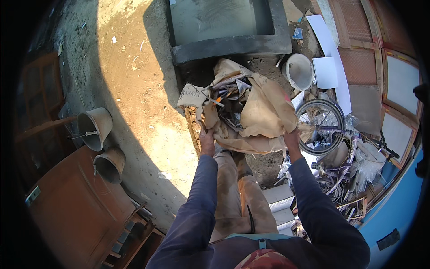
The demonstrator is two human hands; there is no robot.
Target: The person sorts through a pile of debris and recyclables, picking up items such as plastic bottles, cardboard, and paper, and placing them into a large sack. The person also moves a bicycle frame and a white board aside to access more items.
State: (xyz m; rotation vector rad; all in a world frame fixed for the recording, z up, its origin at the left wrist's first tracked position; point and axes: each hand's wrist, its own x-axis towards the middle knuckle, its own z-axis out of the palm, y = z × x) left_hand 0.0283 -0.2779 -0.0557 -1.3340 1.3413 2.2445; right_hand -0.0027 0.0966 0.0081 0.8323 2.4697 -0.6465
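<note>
A big torn brown paper sack (pixel 267 107) lies spread in front of my legs, its mouth gaping upward. Mixed scraps (pixel 232 96) show inside, among them thin strips and an orange piece. With my left hand (pixel 207 142) I grip the sack's near left edge, fingers closed round the paper. My right hand (pixel 292 138) is closed on its near right edge, close to the bicycle wheel. The fingertips of both hands are partly hidden by the paper.
Beyond the sack stands a concrete basin (pixel 233 48). A bucket (pixel 297 71), a bicycle wheel (pixel 320 126) and a scrap heap crowd the right, by leaning framed panels (pixel 358 67). To the left are two buckets (pixel 95 127) (pixel 109 165) and a brown wooden panel (pixel 80 201).
</note>
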